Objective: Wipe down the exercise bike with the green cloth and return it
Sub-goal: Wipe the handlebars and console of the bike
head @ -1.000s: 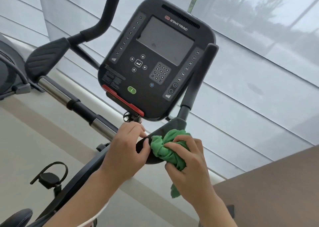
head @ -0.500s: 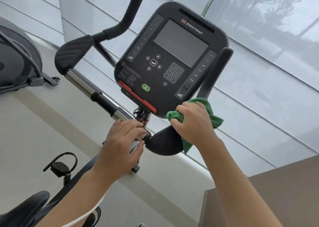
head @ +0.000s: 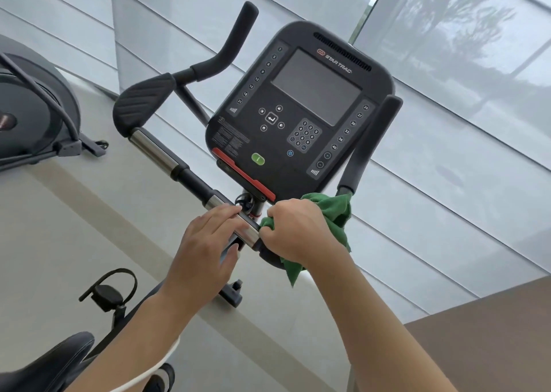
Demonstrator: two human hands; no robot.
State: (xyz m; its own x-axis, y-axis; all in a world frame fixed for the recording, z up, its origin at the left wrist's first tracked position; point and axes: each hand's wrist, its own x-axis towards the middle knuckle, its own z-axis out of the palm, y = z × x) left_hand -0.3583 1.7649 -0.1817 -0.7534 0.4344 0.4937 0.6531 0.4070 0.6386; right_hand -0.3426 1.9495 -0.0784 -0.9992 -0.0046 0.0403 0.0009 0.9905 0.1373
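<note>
Exercise bike [head: 298, 117]: console at centre. Right hand [head: 293, 230], 6 o'clock of console, grips bunched green cloth [head: 331, 213] against right elbow pad. Left hand [head: 208, 242], 9 o'clock of cloth, fingers straight, resting on chrome handlebar [head: 155, 153].

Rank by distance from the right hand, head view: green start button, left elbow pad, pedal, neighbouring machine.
From the right hand:
1. green start button, just above, on the console.
2. left elbow pad, upper left.
3. pedal, lower left; close to the pad, hard to call.
4. neighbouring machine, far left.
</note>
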